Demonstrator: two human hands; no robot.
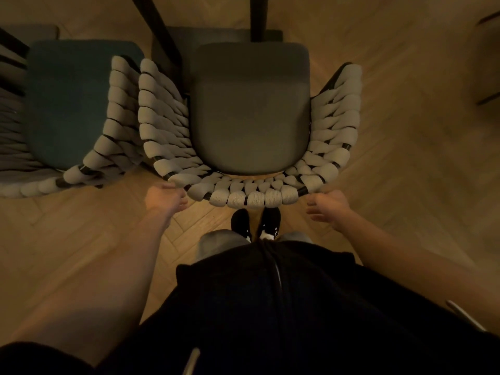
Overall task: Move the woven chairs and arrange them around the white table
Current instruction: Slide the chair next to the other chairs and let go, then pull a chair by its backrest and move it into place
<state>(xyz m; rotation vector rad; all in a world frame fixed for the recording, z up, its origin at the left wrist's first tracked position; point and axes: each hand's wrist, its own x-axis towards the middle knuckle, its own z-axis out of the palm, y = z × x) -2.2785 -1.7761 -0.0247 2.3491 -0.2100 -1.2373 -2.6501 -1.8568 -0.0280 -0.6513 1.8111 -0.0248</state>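
Observation:
A woven chair (251,197) with a grey seat cushion (250,109) and a thick pale rope back stands right in front of me, seen from above. My left hand (165,197) is at the left end of its curved back, fingers relaxed, just touching or barely off the rope. My right hand (327,205) hovers at the right end of the back, fingers loosely spread, holding nothing. A second woven chair (113,125) with a teal cushion (70,104) stands close beside it on the left. The white table is not in view.
Dark legs (162,36) of some furniture rise at the top, over the grey chair's front. The floor is wooden herringbone parquet (405,131), open to the right. My feet (255,223) stand just behind the chair back. A dark object's edge (487,60) shows far right.

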